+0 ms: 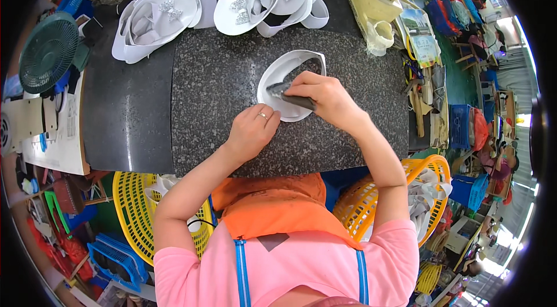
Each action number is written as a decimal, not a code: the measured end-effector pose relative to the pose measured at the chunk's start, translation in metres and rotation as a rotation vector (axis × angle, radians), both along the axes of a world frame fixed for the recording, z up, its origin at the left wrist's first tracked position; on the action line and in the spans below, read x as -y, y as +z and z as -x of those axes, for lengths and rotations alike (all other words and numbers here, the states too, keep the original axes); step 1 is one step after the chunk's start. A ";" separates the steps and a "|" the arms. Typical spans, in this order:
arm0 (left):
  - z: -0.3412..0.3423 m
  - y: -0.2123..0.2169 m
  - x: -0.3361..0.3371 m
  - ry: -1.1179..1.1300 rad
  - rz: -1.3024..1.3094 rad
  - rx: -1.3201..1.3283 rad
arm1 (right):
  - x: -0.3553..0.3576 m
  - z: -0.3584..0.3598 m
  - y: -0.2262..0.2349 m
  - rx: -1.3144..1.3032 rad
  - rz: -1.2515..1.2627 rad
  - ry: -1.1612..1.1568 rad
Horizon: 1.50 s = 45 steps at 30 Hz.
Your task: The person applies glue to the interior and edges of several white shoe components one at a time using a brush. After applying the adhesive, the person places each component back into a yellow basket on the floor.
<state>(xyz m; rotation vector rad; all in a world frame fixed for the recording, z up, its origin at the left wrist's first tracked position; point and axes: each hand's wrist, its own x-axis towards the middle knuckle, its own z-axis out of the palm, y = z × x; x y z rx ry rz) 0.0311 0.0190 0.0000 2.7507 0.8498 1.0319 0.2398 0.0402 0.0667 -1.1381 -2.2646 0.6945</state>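
On the speckled dark stone slab [214, 86] in front of me lies a curved white piece [268, 75], which looks like a shoe upper, forming a loop. My left hand [253, 130] grips its near edge, fingers close together and a ring on one of them. Over the loop, my right hand [328, 98] is closed around a dark-handled brush-like tool [299, 102]. The tool's working end points left and sits inside the loop; my fingers partly hide it. Farther back, white uppers with silvery bows lie in a left pile [180, 5] and a middle pile [226, 14].
A cream container [371, 5] and a small cup [380, 37] stand at the slab's far right, beside a printed booklet [422, 40]. A green fan [49, 52] is at left. Yellow baskets hold white pieces below the slab, one left [130, 208], one right [444, 171].
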 end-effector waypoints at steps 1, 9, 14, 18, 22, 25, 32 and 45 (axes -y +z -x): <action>0.001 0.000 0.000 -0.002 0.035 -0.018 | 0.000 -0.003 0.007 -0.001 0.004 -0.003; 0.002 -0.002 0.001 -0.007 0.051 -0.064 | -0.012 -0.010 0.026 0.114 0.070 0.079; 0.000 -0.005 0.001 0.005 0.019 -0.075 | -0.006 -0.006 0.027 0.134 0.070 0.259; 0.002 -0.004 0.002 0.004 0.044 -0.112 | -0.018 -0.027 0.040 0.264 0.217 0.242; -0.001 -0.001 0.000 -0.014 0.017 -0.145 | -0.014 -0.018 0.049 0.300 0.195 0.240; -0.002 0.000 -0.001 -0.026 -0.003 -0.126 | -0.010 -0.020 0.049 0.348 0.178 0.308; 0.007 0.035 -0.001 0.154 0.141 0.144 | 0.020 -0.028 0.082 -0.387 0.067 -0.361; 0.029 0.058 0.004 0.273 0.923 0.574 | 0.037 0.003 -0.014 -0.010 -0.141 -0.207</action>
